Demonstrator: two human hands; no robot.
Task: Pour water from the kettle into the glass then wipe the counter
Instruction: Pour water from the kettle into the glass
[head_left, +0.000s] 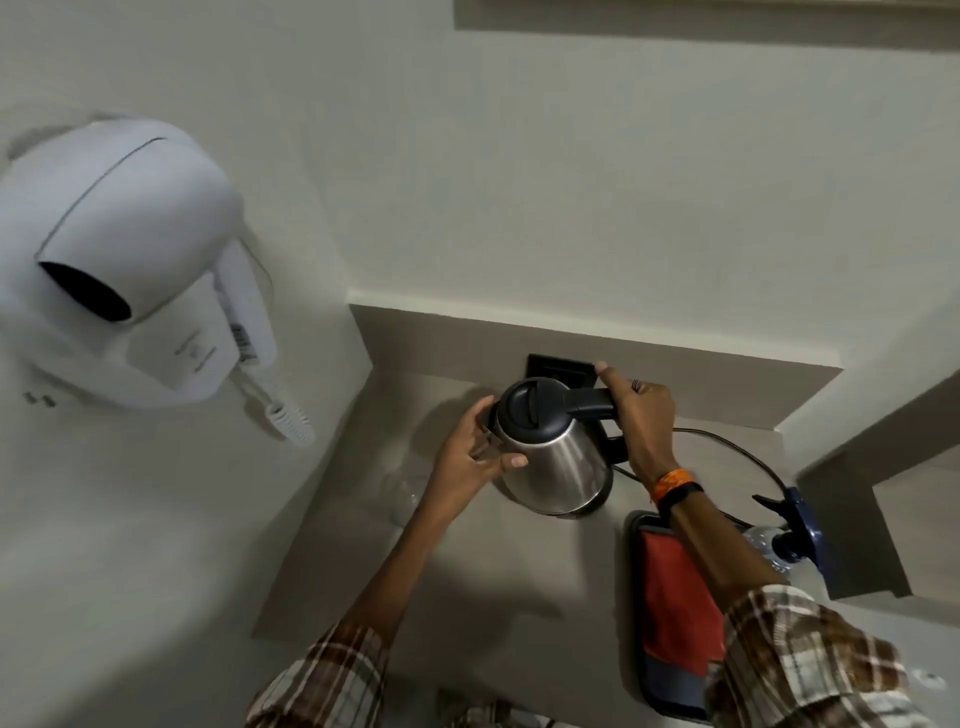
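Note:
A steel kettle (558, 462) with a black lid is held tilted to the left above the beige counter (509, 566). My right hand (636, 410) grips its black handle. My left hand (475, 449) holds a clear glass (485, 446) right at the kettle's spout; the hand and the kettle hide most of the glass. No stream of water can be made out. A red cloth (675, 597) lies on a black tray (636, 597) at the right, under my right forearm.
A second clear glass (400, 493) lies on the counter left of my left wrist. A spray bottle (789, 540) stands at the right edge beside the tray. The kettle's black cord (727, 441) runs right. A white hair dryer (130, 270) hangs on the left wall.

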